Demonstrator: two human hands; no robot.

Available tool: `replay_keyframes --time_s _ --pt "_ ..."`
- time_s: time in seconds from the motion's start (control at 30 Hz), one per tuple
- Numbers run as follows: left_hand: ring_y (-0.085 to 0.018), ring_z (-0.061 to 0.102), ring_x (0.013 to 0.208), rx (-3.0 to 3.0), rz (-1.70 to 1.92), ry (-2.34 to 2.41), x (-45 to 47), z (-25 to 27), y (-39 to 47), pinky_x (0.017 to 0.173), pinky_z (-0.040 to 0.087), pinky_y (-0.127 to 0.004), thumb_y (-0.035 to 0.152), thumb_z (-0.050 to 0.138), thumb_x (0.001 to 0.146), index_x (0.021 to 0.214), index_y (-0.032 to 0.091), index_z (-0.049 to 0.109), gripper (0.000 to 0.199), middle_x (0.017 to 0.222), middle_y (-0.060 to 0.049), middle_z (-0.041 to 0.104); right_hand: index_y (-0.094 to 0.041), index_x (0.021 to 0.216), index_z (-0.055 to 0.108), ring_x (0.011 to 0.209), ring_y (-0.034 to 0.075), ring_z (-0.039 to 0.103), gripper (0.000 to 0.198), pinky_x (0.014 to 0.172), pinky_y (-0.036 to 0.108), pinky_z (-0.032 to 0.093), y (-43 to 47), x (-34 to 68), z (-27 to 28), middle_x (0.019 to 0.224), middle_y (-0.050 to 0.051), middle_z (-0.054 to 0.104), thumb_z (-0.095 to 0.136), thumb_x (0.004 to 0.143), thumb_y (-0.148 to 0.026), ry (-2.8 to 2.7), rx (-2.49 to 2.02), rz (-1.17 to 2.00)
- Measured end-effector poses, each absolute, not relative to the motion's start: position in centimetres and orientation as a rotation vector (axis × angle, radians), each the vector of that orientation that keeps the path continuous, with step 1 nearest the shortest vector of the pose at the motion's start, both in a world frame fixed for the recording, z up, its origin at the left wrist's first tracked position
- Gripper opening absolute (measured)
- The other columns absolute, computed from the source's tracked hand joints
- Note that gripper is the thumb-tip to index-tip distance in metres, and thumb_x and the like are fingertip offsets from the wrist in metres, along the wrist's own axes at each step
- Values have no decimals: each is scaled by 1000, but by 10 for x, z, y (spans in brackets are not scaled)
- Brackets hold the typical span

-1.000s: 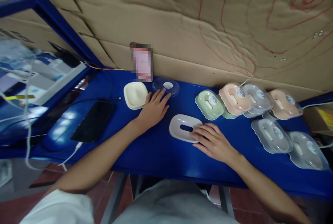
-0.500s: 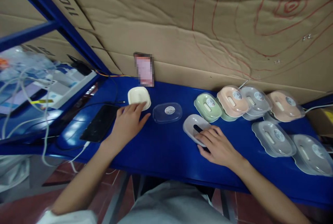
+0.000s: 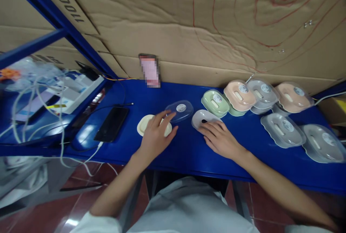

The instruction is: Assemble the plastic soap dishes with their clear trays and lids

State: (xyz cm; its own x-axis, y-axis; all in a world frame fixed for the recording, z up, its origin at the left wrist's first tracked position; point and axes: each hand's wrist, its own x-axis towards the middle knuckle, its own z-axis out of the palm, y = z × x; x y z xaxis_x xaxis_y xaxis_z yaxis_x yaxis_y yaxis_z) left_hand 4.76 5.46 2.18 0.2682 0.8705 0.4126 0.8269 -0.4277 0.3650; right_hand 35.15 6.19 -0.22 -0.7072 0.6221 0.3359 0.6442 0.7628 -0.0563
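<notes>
My left hand [image 3: 156, 132] is over a cream soap dish [image 3: 141, 127], fingers spread and partly covering it. Its fingertips reach the near edge of a clear oval lid [image 3: 185, 114] that bears a round label; whether they touch the lid I cannot tell. A light grey dish [image 3: 198, 117] with a dark slot lies further right. My right hand [image 3: 220, 137] rests its outstretched fingers on the near side of that dish, the thumb lower down beside it. Right behind the grey dish is a green lidded soap dish [image 3: 212, 105].
Peach lidded dishes [image 3: 238, 97] and grey lidded dishes [image 3: 282, 132] line the right side of the blue table [image 3: 178, 157]. A black phone [image 3: 112, 124] with cables lies at left. Another phone [image 3: 150, 70] leans on the cardboard wall [image 3: 178, 45].
The cream dish has come nearer to me and to the right along with my left hand. My right hand stays at the grey dish. The camera view has shifted slightly.
</notes>
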Motion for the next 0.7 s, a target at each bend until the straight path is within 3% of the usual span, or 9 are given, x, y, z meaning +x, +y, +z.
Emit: replay_keyframes --time_s 0.07,0.13,0.3,0.5,0.7 --pt "-36 64 133 2522 680 1675 50 24 85 113 51 -59 38 65 102 152 26 54 53 145 -16 66 -16 145 62 131 31 65 41 113 52 46 63 353 -2 144 15 69 56 105 -21 -2611 -986 -107" --pt "-39 62 136 2544 460 1686 47 22 116 110 52 -59 41 67 100 155 24 51 60 151 -18 62 -17 148 60 129 30 66 43 112 52 46 63 354 -2 142 15 71 57 106 -24 -2593 -1008 -114" --pt "-35 58 144 2578 312 1698 2 7 153 115 49 -56 35 55 105 157 25 52 53 165 -16 50 -19 144 64 123 29 71 39 109 50 49 65 357 -2 136 13 75 60 106 -25 -2532 -1019 -111" --pt "-28 56 148 2386 372 1607 -71 10 82 120 50 -50 35 36 109 153 22 56 51 159 -15 58 -21 138 67 118 25 74 31 105 47 51 66 356 2 132 10 78 57 109 -22 -2465 -957 -92" --pt "-33 64 139 2386 563 1497 -1 13 22 114 56 -52 47 52 107 148 29 62 46 152 -15 63 -23 145 63 119 25 75 37 104 47 54 61 353 0 134 10 77 58 109 -23 -2353 -982 86"
